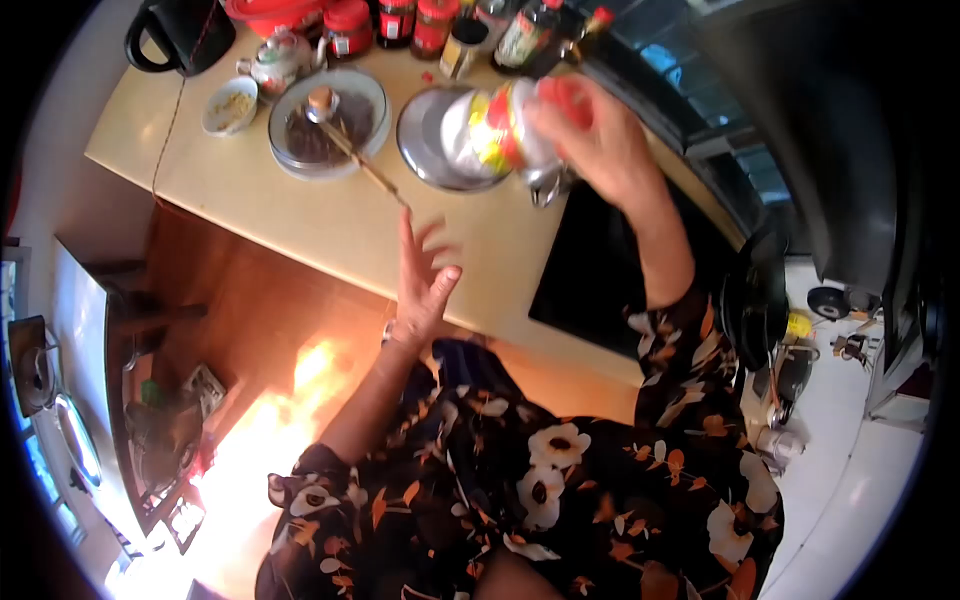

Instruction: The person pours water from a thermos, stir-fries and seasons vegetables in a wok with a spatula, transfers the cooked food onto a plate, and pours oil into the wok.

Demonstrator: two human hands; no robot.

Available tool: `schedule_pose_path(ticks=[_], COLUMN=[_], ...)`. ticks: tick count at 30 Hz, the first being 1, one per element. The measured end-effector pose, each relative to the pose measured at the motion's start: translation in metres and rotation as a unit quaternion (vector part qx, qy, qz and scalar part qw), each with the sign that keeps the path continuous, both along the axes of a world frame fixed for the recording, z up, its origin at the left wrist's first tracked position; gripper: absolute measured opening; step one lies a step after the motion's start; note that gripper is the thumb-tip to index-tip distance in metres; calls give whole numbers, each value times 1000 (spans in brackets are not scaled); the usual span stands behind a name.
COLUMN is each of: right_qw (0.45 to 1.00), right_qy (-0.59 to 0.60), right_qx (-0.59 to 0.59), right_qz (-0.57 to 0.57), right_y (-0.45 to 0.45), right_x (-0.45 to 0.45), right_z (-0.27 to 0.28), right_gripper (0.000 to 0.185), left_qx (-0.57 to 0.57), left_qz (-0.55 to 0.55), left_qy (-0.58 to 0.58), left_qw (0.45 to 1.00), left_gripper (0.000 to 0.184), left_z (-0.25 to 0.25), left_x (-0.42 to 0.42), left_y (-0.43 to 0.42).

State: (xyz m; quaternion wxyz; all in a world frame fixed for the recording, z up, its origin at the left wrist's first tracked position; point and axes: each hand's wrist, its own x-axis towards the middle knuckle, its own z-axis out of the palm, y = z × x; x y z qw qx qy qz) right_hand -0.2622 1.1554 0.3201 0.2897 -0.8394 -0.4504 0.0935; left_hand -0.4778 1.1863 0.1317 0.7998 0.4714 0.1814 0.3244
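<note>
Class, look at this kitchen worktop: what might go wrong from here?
1. The white, red-lidded jar with a yellow-and-red label is tilted, held near its lid by the right hand; it might slip and strike the round silver metal cookware.
2. The thin brown stick juts past the round clear glassware; the left hand, near its tip, might knock it.

"What sort of place is this?"
"A kitchen."
"Shown by what?"
"The pale surface (250,185): a dark kettle-like jug (185,38) by its far left corner, 1 patterned teapot (280,66) just inward, then 3 red-labelled jars (347,32) and a sauce bottle (528,40) along the far edge. Towards the right end, a black panel (600,265), like a cooktop."
"In a home?"
"Probably; the floor (225,270) beyond the near edge looks wooden."
</note>
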Motion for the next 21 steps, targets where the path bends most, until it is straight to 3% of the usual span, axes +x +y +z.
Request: schedule_pose_path(ticks=[1,3,5,6,7,8,9,10,11,13,15,16,17,19,20,21], right_qw=[997,979,963,957,955,985,993,985,984,976,954,946,944,824,824,910], right_qy=[76,205,260,283,289,159,30,-20,5,-4,245,300,307,521,521,368], right_qx=[14,6,32,43,42,67,88,102,38,41,124,116,117,193,194,139], right_qz=[27,0,-55,-53,-58,3,66,137,176,212,117,36,36,-108,-108,-130], right_y=[-20,-45,-61,-68,-74,-79,-84,-84,-85,-88,-94,-91,-88,-83,-81,-77], right_x=[-22,-73,-96,-102,-104,-107,-112,-108,-106,-93,-82,-71,-63,-54,-50,-53], right_z=[-19,-55,-79,-92,-100,-107,-112,-107,-95,-90,-115,-137,-161,-198,-211,-214], right_gripper=[48,46,46,50,50,53,57,63,64,57,47,40,40,39,39,36], left_qx=[-14,4,19,37,35,-129,-294,-418,-492,-454,-469,-459,-461,-465,-457,-457], left_qz=[-2,30,-27,4,-1,-98,-186,-190,-246,-314,-310,-300,-297,-202,-203,-204], left_qy=[-36,-45,59,78,84,59,34,48,37,54,41,15,21,27,18,19], left_qw=[999,999,998,996,996,985,937,887,835,832,826,836,836,861,866,866], left_gripper=[123,113,105,86,86,79,72,64,64,64,66,67,67,70,71,71], left_z=[24,35,26,19,13,5,0,9,5,-15,-22,-23,-23,-21,-20,-15], left_x=[-1,-3,-22,-25,-30,-37,-43,-42,-45,-53,-61,-65,-69,-71,-72,-73], left_y=[3,6,9,2,2,5,5,7,14,23,29,30,29,29,29,30])
